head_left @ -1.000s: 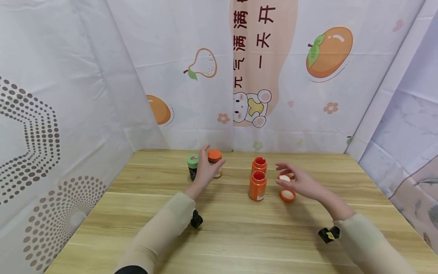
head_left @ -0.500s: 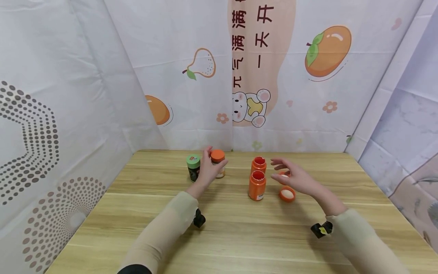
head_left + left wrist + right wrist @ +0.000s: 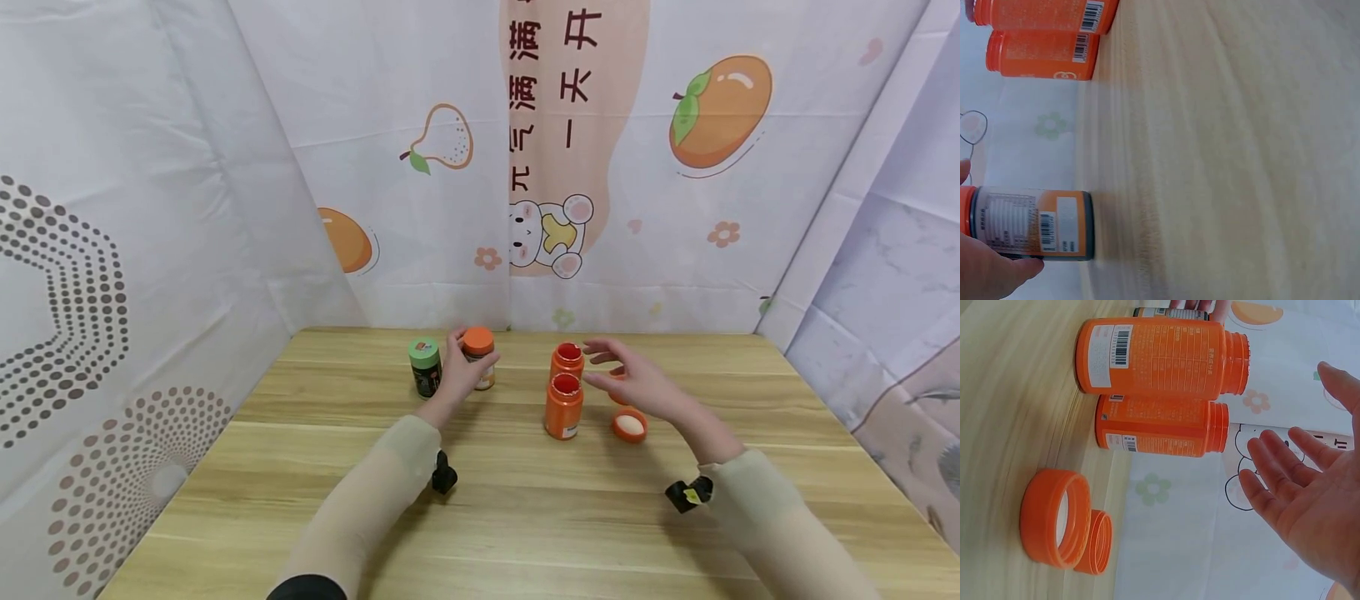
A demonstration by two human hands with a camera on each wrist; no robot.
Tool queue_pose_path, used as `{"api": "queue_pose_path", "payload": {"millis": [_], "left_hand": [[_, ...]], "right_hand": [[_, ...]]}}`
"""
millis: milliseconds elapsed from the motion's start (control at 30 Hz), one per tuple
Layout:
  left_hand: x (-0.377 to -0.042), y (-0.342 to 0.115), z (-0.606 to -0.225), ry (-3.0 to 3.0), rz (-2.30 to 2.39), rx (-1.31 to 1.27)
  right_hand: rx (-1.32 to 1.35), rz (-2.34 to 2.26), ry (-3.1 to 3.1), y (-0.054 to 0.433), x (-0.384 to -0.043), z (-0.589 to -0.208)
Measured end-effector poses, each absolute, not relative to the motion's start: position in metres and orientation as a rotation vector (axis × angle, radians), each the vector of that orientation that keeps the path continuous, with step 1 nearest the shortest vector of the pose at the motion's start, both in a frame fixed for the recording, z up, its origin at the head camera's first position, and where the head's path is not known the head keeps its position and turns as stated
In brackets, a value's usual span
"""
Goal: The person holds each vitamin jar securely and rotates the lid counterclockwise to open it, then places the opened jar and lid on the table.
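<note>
My left hand (image 3: 457, 377) grips a small jar with an orange lid (image 3: 478, 340), thumb on the near side and fingers round the back. In the left wrist view the jar's label (image 3: 1029, 220) faces the camera, and the thumb lies along its side. Two uncapped orange bottles (image 3: 564, 410) stand upright, one behind the other. Just right of them my right hand (image 3: 637, 379) hovers with fingers spread, holding nothing; its fingertips are near the rear bottle's mouth. Two orange caps (image 3: 1054, 519) lie below the right hand with their open sides up.
A dark jar with a green lid (image 3: 425, 367) stands just left of my left hand. Behind the wooden table (image 3: 525, 517) hangs a white printed curtain (image 3: 420, 275), close to its back edge.
My left hand has moved slightly right and closed round the orange-lidded jar, away from the green-lidded one. My right hand has drifted left towards the orange bottles.
</note>
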State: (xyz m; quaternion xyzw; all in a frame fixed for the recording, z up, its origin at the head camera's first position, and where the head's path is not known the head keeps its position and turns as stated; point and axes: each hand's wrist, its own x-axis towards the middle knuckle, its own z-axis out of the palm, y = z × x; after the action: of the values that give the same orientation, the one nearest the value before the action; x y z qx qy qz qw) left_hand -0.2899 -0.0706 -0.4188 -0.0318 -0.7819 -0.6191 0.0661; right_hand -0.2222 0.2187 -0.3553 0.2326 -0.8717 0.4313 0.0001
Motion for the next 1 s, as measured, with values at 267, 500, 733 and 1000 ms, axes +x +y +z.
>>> {"api": "queue_pose_path", "payload": {"millis": [267, 500, 733, 1000], "left_hand": [[-0.293, -0.071, -0.426, -2.356, -1.871, -0.080], [-0.295, -0.070, -0.429, -2.378, -1.816, -0.091], [-0.292, -0.072, -0.430, -2.417, -1.767, -0.132], [-0.283, -0.077, -0.426, -2.482, -1.714, -0.228]], "right_hand": [[0.708, 1.350, -2.744, 0.213, -0.228, -0.356], [0.695, 1.372, -2.750, 0.210, -0.233, -0.355], [0.727, 1.341, -2.739, 0.206, -0.236, -0.355], [0.706, 1.374, -2.745, 0.202, -0.233, -0.351]]}}
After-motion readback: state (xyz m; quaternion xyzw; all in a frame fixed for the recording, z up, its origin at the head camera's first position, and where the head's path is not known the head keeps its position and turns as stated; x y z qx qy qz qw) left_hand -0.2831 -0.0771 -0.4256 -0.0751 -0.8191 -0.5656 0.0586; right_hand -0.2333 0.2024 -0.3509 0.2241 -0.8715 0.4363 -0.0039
